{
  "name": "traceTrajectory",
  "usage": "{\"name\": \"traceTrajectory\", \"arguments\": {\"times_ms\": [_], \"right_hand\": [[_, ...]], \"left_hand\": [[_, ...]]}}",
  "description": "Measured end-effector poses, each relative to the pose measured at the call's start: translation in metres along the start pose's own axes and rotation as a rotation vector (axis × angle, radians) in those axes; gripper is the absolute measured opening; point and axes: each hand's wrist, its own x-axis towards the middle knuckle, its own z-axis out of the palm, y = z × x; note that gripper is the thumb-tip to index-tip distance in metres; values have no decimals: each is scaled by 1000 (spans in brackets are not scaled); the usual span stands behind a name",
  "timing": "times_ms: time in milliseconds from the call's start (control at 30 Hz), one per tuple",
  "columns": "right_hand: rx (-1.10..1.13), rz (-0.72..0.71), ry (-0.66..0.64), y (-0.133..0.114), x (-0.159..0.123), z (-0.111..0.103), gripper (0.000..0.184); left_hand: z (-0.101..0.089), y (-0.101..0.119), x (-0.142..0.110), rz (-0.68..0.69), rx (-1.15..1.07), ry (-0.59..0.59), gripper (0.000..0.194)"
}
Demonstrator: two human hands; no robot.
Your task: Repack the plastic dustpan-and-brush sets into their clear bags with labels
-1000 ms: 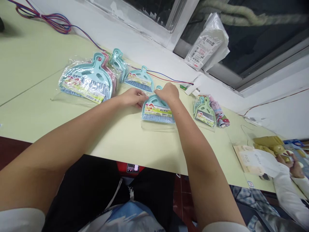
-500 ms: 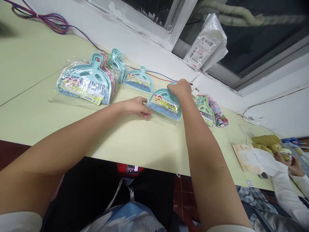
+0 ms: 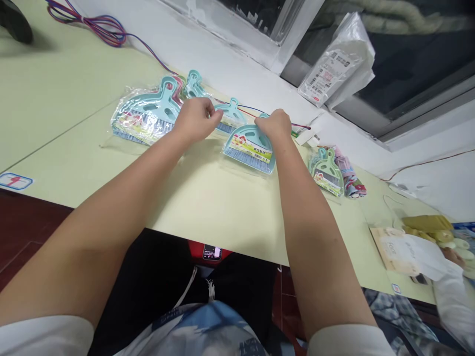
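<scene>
My right hand (image 3: pixel 276 126) is closed round the handle of a light-blue dustpan-and-brush set (image 3: pixel 249 146) in a clear plastic wrapper, tilted over the table. My left hand (image 3: pixel 196 118) is lifted to its left with the thumb apart from loosely bent fingers, and nothing shows in it. Just behind its fingertips lies another light-blue dustpan set (image 3: pixel 232 111), partly covered by the hand. To the left of my left hand, a stack of wrapped sets (image 3: pixel 146 113) leans together, blue in front and pink behind. One more blue set (image 3: pixel 193 84) stands behind that stack.
A green dustpan set (image 3: pixel 328 173) and a rolled floral cloth (image 3: pixel 351 173) lie to the right. White plastic packaging (image 3: pixel 336 64) rests on the window ledge. Coiled cables (image 3: pixel 104 29) run along the wall. At far right, a co-worker's sleeve (image 3: pixel 449 291) lies near a paper bag (image 3: pixel 397 249).
My left hand has left the lower left edge of the held dustpan set and moved up and left, towards the sets behind. My right hand keeps its hold. The view has shifted left.
</scene>
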Motion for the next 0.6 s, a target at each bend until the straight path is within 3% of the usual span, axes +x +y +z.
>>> {"name": "traceTrajectory", "arguments": {"times_ms": [200, 300, 400, 500, 600], "right_hand": [[37, -109, 14, -41, 9, 24, 53], [75, -167, 13, -56, 19, 39, 55], [93, -206, -3, -66, 24, 54, 56], [86, -191, -30, -73, 25, 63, 57], [82, -158, -58, -77, 26, 67, 58]], "left_hand": [[7, 5, -13, 225, 143, 68, 35], [6, 13, -19, 326, 201, 31, 35], [9, 21, -27, 460, 302, -109, 34], [18, 28, -36, 599, 360, -327, 31], [32, 33, -47, 648, 371, -495, 31]]}}
